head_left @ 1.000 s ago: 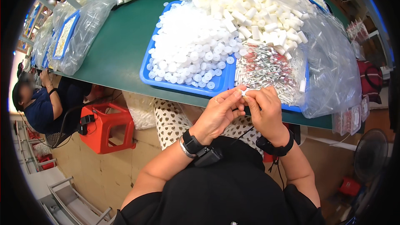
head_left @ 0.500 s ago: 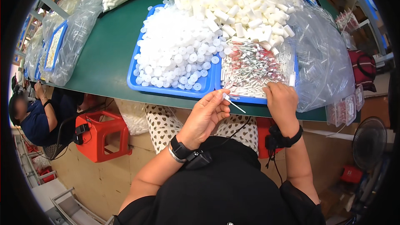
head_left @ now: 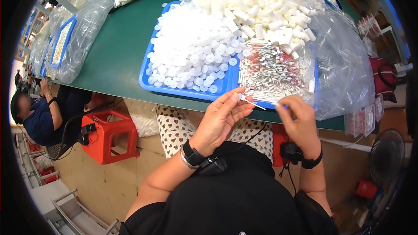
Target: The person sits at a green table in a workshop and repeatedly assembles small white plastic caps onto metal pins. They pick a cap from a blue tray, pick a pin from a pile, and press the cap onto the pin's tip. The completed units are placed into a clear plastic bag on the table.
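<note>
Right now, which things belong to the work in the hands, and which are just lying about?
In use: left hand holding thin white stick; right hand; blue tray; white caps; pile of sticks.
Lying about: red stool; floor fan; far bagged trays.

A thin white stick (head_left: 251,102) with a small white cap on its left end is held at the near edge of the green table, lying nearly level and tilted slightly down to the right. Its capped end is pinched between the fingertips of the left hand (head_left: 220,119). The right end of the stick is met by the fingers of the right hand (head_left: 298,119), just in front of a heap of similar thin sticks with red and white ends (head_left: 272,72), which is spread in the right part of the blue tray (head_left: 187,90).
</note>
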The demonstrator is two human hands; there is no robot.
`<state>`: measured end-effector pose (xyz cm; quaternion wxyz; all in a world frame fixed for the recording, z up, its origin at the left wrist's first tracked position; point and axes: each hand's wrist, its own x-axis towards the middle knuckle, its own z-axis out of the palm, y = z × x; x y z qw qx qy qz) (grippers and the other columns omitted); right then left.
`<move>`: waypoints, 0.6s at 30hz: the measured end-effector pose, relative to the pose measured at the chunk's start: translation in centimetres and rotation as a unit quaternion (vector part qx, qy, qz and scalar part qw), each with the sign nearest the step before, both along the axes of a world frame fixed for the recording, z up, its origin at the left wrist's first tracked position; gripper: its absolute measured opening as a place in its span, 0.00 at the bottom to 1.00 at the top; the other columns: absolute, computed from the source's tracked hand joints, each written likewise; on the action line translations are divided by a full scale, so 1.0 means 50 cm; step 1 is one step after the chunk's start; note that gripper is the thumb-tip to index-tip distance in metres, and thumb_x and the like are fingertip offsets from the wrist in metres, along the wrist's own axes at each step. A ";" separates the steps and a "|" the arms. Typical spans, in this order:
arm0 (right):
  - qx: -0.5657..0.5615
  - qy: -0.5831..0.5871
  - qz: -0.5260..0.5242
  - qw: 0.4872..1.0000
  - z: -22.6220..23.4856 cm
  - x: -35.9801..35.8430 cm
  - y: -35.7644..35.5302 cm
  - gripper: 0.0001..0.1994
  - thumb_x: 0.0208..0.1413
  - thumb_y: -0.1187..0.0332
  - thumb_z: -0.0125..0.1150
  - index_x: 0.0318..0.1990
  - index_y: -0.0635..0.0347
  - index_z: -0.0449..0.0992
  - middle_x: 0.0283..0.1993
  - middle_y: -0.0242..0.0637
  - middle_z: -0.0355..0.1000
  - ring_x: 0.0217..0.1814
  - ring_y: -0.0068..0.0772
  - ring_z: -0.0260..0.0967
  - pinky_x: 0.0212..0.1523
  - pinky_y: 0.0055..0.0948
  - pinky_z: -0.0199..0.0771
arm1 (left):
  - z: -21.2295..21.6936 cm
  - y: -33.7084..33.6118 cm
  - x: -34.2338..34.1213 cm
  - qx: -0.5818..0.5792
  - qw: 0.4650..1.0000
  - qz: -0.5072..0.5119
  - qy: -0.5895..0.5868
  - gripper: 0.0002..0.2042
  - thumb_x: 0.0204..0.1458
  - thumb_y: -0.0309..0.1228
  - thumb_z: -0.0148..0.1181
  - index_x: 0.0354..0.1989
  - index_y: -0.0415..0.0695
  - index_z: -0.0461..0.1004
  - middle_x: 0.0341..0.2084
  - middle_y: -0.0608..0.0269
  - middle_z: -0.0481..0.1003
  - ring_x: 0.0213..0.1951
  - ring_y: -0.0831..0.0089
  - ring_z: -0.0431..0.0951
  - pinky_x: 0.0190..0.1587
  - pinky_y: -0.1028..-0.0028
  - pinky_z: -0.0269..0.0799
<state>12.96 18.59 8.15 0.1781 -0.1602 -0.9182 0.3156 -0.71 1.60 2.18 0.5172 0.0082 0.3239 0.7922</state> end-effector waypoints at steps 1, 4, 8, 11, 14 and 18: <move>-0.012 -0.001 0.008 1.000 0.000 -0.004 -0.010 0.04 0.53 0.76 0.65 0.34 0.65 0.76 0.31 0.40 0.73 0.25 0.34 0.71 0.28 0.30 0.69 | 0.003 -0.002 -0.002 0.000 1.000 0.005 -0.002 0.21 0.67 0.35 0.48 0.62 0.34 0.62 0.47 0.51 0.75 0.48 0.67 0.78 0.54 0.72 0.76; -0.020 0.010 0.021 1.000 -0.007 -0.007 -0.019 0.04 0.53 0.76 0.65 0.34 0.64 0.76 0.29 0.37 0.73 0.22 0.29 0.69 0.26 0.28 0.68 | 0.004 0.000 -0.001 0.004 1.000 0.014 -0.007 0.20 0.67 0.34 0.48 0.62 0.35 0.62 0.47 0.51 0.75 0.48 0.68 0.78 0.54 0.72 0.76; -0.021 0.020 0.024 0.999 -0.013 -0.011 -0.022 0.04 0.53 0.75 0.66 0.34 0.63 0.76 0.27 0.36 0.72 0.21 0.28 0.68 0.24 0.27 0.66 | 0.004 -0.001 -0.002 0.003 1.000 0.025 -0.010 0.20 0.66 0.34 0.49 0.61 0.35 0.63 0.47 0.51 0.75 0.47 0.69 0.78 0.53 0.73 0.77; -0.016 0.024 0.025 0.999 -0.015 -0.013 -0.023 0.04 0.52 0.75 0.66 0.34 0.63 0.76 0.27 0.36 0.73 0.21 0.28 0.67 0.24 0.28 0.66 | 0.004 -0.002 -0.002 -0.003 0.999 0.032 -0.014 0.20 0.66 0.35 0.49 0.61 0.35 0.63 0.46 0.51 0.75 0.46 0.70 0.78 0.53 0.73 0.77; -0.001 0.024 0.022 0.999 -0.017 -0.011 -0.024 0.05 0.51 0.75 0.67 0.33 0.62 0.76 0.27 0.36 0.73 0.22 0.31 0.68 0.26 0.30 0.66 | 0.002 -0.001 -0.002 -0.005 0.999 0.035 -0.016 0.20 0.66 0.35 0.49 0.61 0.35 0.63 0.46 0.51 0.75 0.46 0.70 0.79 0.53 0.73 0.77; 0.051 0.032 0.030 0.998 -0.016 -0.014 -0.025 0.05 0.49 0.76 0.67 0.32 0.62 0.76 0.27 0.36 0.73 0.23 0.34 0.69 0.27 0.32 0.67 | 0.001 0.001 -0.001 -0.008 0.999 0.039 -0.024 0.20 0.66 0.35 0.50 0.61 0.35 0.64 0.45 0.51 0.76 0.46 0.70 0.79 0.52 0.73 0.77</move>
